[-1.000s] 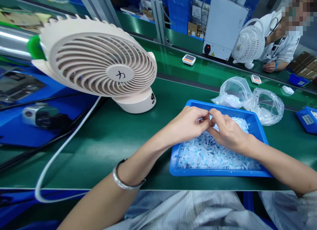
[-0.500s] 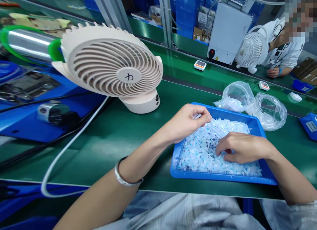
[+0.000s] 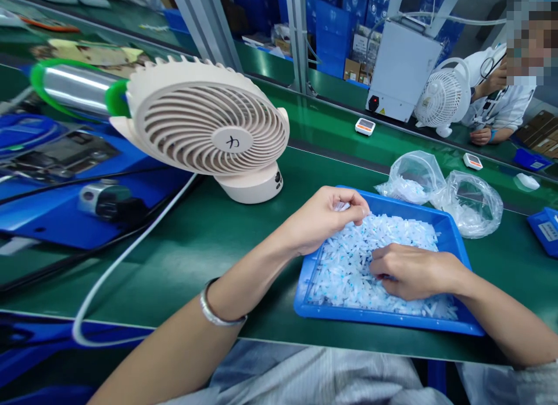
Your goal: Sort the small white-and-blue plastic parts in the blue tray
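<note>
small pieces [image 3: 337,283]: translucent white, blue-flecked, heaped | left fingers [image 3: 357,211]: closed around some | right fingers [image 3: 382,266]: among them, grip unclear

Blue rectangular tray [image 3: 375,319]: molded plastic, smooth, its rim catching a soft gloss.
Small white-and-blue slender pieces [image 3: 344,271]: plastic-looking, semi-translucent, forming a rough-textured heap.
Round beige fan [image 3: 233,140]: smooth plastic with a matt finish.
Long green work surface [image 3: 143,283]: smooth, with a glossy sheen under the lights.
Clear rounded bags [image 3: 477,210]: thin plastic film, crinkled and shiny.
Silver curved bangle [image 3: 209,313]: polished metal.
Silver cylinder with green ends [image 3: 76,90]: bright metal, streaked with glare.
Pale striped garment [image 3: 314,376]: soft, creased cloth, matt.
Brown boxes [image 3: 540,132]: dull cardboard.
</note>
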### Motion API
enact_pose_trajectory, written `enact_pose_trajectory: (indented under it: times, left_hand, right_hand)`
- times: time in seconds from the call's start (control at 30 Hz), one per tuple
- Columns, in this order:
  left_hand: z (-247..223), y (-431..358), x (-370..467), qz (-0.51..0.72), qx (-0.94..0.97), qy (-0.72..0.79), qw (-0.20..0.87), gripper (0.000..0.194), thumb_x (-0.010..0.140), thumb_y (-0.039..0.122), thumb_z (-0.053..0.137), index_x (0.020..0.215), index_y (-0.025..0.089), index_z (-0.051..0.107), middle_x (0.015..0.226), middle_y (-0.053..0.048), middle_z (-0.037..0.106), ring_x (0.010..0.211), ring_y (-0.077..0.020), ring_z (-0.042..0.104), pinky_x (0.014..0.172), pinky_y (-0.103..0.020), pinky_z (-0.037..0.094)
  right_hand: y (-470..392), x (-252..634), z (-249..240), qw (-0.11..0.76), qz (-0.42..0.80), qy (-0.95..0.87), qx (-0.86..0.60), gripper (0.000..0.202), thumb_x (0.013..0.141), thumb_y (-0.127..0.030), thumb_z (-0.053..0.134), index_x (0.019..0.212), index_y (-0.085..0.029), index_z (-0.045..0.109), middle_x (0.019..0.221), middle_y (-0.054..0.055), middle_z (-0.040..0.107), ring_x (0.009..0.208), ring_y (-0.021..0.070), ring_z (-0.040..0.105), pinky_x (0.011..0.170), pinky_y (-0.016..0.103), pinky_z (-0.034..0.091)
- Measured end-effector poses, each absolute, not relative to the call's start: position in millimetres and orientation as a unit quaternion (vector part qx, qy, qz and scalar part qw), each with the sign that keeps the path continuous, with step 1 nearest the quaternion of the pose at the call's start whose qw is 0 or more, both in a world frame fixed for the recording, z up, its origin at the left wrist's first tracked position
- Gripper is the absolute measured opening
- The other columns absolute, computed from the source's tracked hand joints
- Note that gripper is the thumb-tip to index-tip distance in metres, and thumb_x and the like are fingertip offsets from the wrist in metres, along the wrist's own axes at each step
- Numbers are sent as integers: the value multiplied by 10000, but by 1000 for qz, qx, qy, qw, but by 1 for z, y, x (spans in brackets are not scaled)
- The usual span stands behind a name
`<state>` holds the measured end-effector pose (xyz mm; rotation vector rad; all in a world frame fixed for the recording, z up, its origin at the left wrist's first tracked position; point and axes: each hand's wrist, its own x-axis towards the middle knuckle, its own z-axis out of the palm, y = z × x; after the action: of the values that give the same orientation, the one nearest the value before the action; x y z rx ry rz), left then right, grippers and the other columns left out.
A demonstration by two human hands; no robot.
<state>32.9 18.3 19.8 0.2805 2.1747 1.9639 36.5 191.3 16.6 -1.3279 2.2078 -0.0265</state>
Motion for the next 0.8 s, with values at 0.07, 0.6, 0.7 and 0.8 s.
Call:
enact_pose_trajectory:
  times: [0.07,0.6,0.7,0.8]
  left_hand:
    - [20,19,33,671,88,729,103,117,668,228,543,602,132,556,558,11,501,524,-76,429,421,-183,272]
    - [18,16,33,700,108,694,128,82,693,195,529,655,128,560,586,7,535,498,-60,411,423,-189,253]
    - [18,17,33,695,134,695,130,104,703,205,527,656,128,579,608,1,546,541,-71,444,452,-191,293]
    - [18,18,34,695,148,692,130,112,710,223,528,684,135,591,609,5,552,559,-82,463,485,-201,331]
  right_hand:
    - [191,38,13,276,-1,823,-497,113,675,-63,400,676,-145,477,720,36,512,637,117,462,501,208,310]
    - [191,35,25,-62,-301,867,-391,112,805,-158,460,831,-173,567,693,-2,596,588,98,506,577,237,403]
    - [188,35,23,-134,-336,855,-371,72,788,-177,493,776,-176,563,635,-17,569,526,86,462,528,232,399]
    - [187,36,20,-174,-361,842,-361,80,773,-155,500,805,-180,569,665,-15,585,521,81,457,514,230,406]
